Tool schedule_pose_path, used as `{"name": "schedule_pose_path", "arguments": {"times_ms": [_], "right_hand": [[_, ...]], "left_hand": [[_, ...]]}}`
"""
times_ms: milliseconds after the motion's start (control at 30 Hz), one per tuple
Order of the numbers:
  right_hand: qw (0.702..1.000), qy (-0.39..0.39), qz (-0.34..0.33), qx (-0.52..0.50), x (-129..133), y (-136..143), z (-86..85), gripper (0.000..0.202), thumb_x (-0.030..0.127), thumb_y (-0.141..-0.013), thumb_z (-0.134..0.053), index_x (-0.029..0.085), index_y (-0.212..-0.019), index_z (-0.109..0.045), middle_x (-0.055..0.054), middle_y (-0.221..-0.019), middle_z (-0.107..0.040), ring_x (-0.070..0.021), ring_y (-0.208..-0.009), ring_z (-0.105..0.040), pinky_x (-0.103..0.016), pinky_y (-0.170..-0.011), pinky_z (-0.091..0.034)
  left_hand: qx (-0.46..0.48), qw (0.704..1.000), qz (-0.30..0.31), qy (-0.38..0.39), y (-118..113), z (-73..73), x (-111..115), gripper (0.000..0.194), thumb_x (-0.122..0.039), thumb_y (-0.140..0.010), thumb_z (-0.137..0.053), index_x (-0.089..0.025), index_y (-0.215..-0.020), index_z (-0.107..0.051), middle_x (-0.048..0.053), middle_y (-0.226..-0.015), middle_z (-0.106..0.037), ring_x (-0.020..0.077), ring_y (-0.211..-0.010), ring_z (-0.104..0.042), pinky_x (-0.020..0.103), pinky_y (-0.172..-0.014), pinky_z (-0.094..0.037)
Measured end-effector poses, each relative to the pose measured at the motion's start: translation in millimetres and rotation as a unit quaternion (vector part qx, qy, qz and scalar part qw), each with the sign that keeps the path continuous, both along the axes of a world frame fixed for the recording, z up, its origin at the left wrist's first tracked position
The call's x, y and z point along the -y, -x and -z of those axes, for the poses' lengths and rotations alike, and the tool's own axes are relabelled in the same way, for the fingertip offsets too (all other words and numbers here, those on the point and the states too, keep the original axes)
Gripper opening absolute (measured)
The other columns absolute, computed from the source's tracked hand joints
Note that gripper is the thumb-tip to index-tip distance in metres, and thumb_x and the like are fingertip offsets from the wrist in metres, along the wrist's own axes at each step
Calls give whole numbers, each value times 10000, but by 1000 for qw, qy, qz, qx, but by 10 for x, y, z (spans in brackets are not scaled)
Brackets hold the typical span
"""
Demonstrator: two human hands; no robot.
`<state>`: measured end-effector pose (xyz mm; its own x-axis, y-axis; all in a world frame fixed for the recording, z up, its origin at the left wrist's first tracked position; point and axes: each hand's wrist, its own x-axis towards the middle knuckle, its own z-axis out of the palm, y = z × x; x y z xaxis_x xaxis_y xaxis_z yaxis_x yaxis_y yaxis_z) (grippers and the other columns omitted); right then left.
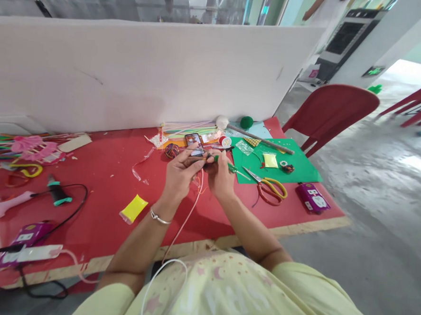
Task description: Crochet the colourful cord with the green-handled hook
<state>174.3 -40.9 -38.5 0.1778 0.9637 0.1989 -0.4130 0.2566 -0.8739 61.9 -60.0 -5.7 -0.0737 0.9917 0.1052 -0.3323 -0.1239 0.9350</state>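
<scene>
My left hand is closed, thumb and fingers pinched on a small dark piece too small to make out. Facing it, my right hand is closed around a slim green-handled tool, whose thin pale shaft points right. The fingertips of both hands meet at the dark piece. Just behind them a phone with a lit screen lies on the table, partly covered by my fingers. A ball of multicoloured yarn sits beside my left fingers, and a red spool with a white centre is beyond my right hand.
Yellow-and-red scissors lie right on a green sheet. Yellow packets, a purple box and a pink glue gun with cords rest on the red table. A white board closes the back; a red chair stands right.
</scene>
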Motion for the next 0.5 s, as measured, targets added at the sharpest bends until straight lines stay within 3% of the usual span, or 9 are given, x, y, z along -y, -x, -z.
{"name": "schedule_pose_path", "arguments": {"times_ms": [67,167,500], "right_hand": [[996,24,-70,-47,-38,-43,-56,543,745,-854,-623,227,-701,-573,-28,-858,-651,-134,-726,-595,-228,-550,-495],[984,46,-148,-83,-77,-117,-127,525,701,-820,-712,214,-670,-583,-7,-793,-635,-108,-657,-563,-203,-488,-457],[972,96,-176,-123,-105,-164,-77,454,627,-830,-744,216,-698,-601,19,-704,-618,-96,-601,-554,-187,-485,-479]], "left_hand": [[40,998,36,34,47,-40,-31,536,-227,-620,-930,-190,-1139,-800,11,-791,-765,23,-457,-438,174,-409,-302],[50,996,58,36,119,-83,-57,515,-200,-599,-939,-184,-1097,-812,-21,-717,-711,2,-438,-385,157,-401,-280],[40,996,66,38,146,-103,-33,462,-174,-605,-899,-195,-1060,-824,-34,-713,-673,-1,-428,-348,166,-391,-268]]}}
